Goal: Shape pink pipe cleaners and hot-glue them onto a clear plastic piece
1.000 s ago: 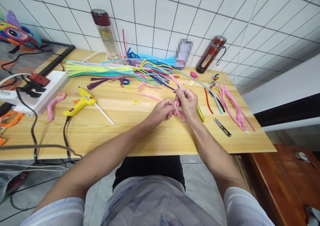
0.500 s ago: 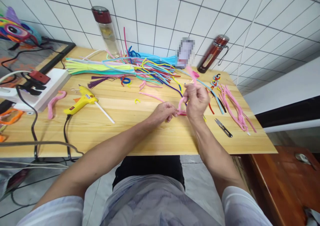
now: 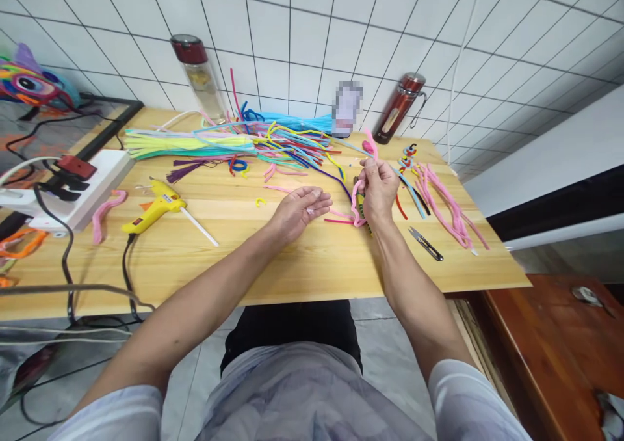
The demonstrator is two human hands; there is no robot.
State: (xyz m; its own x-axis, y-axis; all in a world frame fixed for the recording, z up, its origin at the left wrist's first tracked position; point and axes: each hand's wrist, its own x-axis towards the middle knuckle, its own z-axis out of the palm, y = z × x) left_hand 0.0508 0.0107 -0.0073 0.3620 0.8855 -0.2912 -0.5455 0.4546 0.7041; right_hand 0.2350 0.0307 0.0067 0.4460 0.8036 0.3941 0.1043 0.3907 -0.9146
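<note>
In my right hand (image 3: 381, 190) is a pink pipe cleaner (image 3: 359, 214), pinched between thumb and fingers. One end sticks up above the fist, and a bent loop of it hangs on the left side. My left hand (image 3: 302, 212) is apart from it, palm turned partly up, fingers stretched out. A tiny pale spot shows by its fingers, too small to make out. Between the hands, a thin red strand (image 3: 338, 220) lies near the loop. Something green and yellow beside the right hand is mostly hidden. Thread snips (image 3: 426, 244) lie to the right.
A yellow glue gun (image 3: 155, 210) with a white stick lies left, beside a white power strip (image 3: 110, 174) and cables. Bundled pipe cleaners (image 3: 190, 143) lie along the back. A glass bottle (image 3: 201, 83), a phone (image 3: 346, 112) and a red flask (image 3: 400, 108) stand by the tiled wall.
My left hand has come away from the pink loop, moved left and opened. My right hand keeps its hold on the pipe cleaner. The view has shifted slightly.
</note>
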